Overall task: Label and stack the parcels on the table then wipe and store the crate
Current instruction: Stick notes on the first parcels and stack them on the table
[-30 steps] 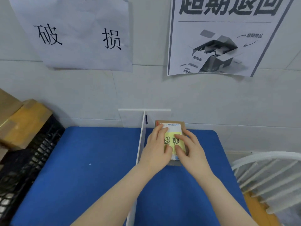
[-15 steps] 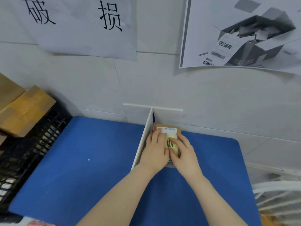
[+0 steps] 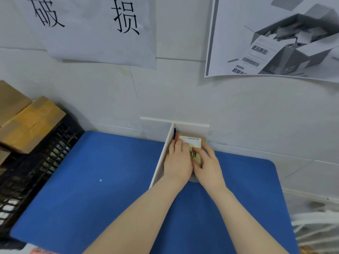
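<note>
A small brown parcel (image 3: 202, 138) with a white shipping label lies on the blue table (image 3: 113, 180), just right of the white divider (image 3: 162, 158) and near the wall. A yellow sticky note (image 3: 194, 155) with black characters sits on top of it. My left hand (image 3: 178, 160) lies flat on the parcel's left part, fingers straight, pressing the note. My right hand (image 3: 208, 165) presses the note's right side with its fingers. At the far left a black plastic crate (image 3: 31, 173) holds brown cardboard parcels (image 3: 31, 123).
Paper signs hang on the tiled wall above. A dark pen (image 3: 174, 133) stands against the divider behind the parcel. A white rack (image 3: 315, 230) is at the lower right beyond the table's edge.
The camera has tilted and moved closer. My hands have slid together over the sticky note, covering more of it; the parcel has stayed in place.
</note>
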A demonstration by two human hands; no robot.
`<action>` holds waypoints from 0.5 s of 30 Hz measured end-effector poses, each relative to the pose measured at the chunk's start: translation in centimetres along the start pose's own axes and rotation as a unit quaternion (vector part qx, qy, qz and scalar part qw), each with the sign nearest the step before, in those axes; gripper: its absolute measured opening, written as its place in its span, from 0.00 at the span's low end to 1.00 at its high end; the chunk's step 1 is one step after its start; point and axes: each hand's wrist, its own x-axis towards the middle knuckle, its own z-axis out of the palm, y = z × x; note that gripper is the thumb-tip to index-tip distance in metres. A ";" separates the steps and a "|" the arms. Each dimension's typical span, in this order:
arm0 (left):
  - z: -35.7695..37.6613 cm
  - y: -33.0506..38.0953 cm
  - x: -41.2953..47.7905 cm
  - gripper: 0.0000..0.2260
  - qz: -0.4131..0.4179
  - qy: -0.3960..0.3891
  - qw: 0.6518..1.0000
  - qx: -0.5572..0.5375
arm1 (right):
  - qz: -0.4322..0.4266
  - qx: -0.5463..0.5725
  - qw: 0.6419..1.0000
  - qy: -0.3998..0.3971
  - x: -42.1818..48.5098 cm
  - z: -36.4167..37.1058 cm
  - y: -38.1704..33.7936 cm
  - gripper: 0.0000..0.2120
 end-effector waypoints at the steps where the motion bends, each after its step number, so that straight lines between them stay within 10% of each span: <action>1: -0.1 0.1 -0.2 0.19 0.000 0.001 1.000 -0.007 | 0.003 0.007 1.000 -0.003 0.0 -0.1 -0.1 0.18; 10: -10.5 -2.3 -3.7 0.19 0.078 0.186 0.972 -0.118 | -0.070 -0.024 0.995 0.070 -1.2 -2.7 -5.6 0.19; 15: -14.3 -11.1 -9.4 0.21 -0.063 0.171 0.978 -0.099 | -0.175 -0.021 0.984 -0.022 -3.5 0.7 -14.9 0.19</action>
